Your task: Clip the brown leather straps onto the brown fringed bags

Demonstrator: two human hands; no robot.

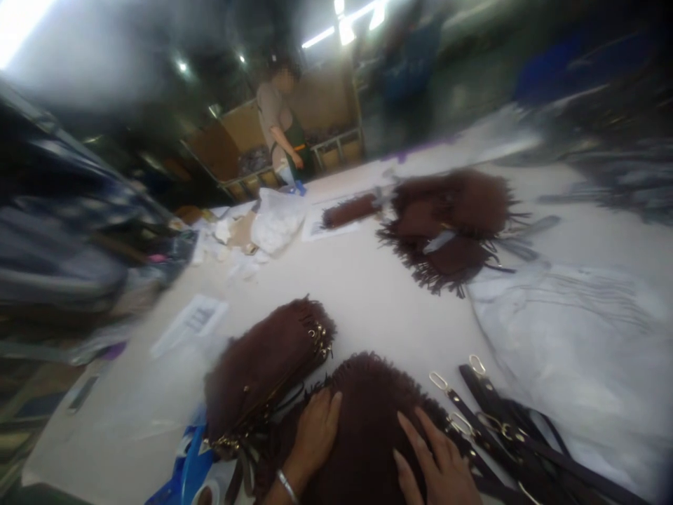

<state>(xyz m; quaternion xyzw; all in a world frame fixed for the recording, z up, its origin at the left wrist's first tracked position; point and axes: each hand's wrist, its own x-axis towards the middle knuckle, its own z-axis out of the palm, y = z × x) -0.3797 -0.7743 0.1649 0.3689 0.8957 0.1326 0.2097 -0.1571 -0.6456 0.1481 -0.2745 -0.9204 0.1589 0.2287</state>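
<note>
Surface: long white counter (378,294) running away toward 12 o'clock; much of the view is blurred. Room: dim workshop, bright strip lights (347,28) overhead at 12, cardboard-coloured bins and racks along the back. A person (278,112) stands at the counter's far end, about 11 o'clock, well apart from the work. Dark heaped goods, out of focus, at 9 and at 2.

On the counter: a pile (446,217) of brown fringed pieces at 1 o'clock, with a brown roll (351,210) just beside it at 12. Crumpled white wrapping (277,221) at 11. A printed paper (190,320) at 9. A wide white sheet (578,344) at 3. Dark straps (505,428) with gold clips at 5, lying beside the right hand.

Bag (368,414): at 6 o'clock, by the counter's near edge, lying flat. Dark brown, shaggy, fringe along its rim; gold hardware shows at its right side. A second bag (263,365) of the same stuff touches it at 8, tilted, with gold chain at its top corner.

Hands: left hand (315,431) lies palm down on the bag's left part, fingers loosely together, gripping nothing; bracelet (287,485) at the wrist. Right hand (439,463) lies flat on the right part, fingers straight, also holding nothing.
</note>
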